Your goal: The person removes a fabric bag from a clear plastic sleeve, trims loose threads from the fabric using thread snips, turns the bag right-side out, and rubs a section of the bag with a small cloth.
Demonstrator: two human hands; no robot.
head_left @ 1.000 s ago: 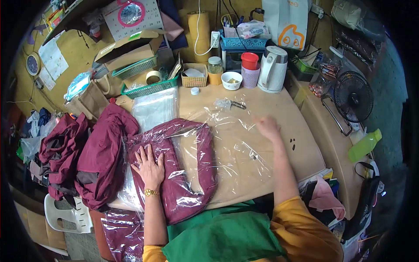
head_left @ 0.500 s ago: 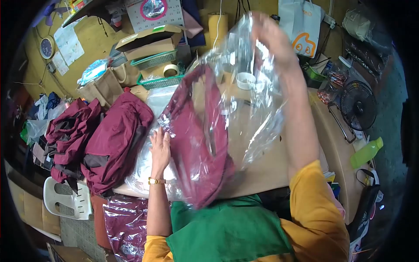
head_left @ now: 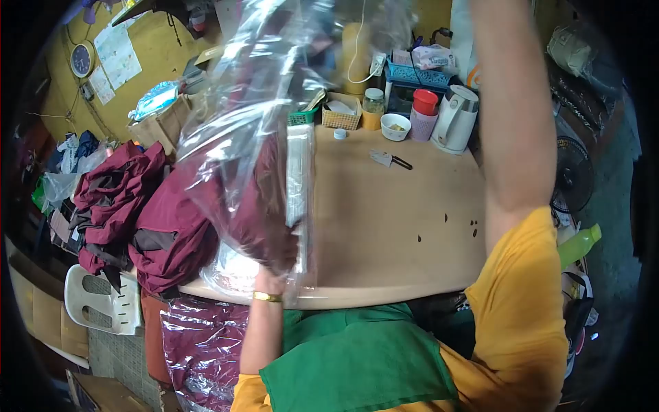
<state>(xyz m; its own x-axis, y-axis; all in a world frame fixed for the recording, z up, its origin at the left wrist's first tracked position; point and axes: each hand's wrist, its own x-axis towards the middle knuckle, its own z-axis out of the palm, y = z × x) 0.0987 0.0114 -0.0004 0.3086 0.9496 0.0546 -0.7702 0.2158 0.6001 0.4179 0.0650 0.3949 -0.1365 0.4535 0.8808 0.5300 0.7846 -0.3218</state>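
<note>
Left hand (head_left: 279, 257) is overlapped by the bagged maroon garment (head_left: 261, 200), extended toward eleven o'clock. Its grip, blurred, cannot be told.

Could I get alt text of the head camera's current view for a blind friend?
A bare left hand with a gold wristband is against a clear plastic bag holding maroon fabric, over a tan table; the right hand is out of view.

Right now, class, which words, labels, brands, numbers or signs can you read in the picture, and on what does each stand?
No text can be read with certainty.
White-and-pink pack: lettering, too small and blurred.
Wall clock: dial markings, too small.
Upper paper on the wall: markings, too faint.
</note>
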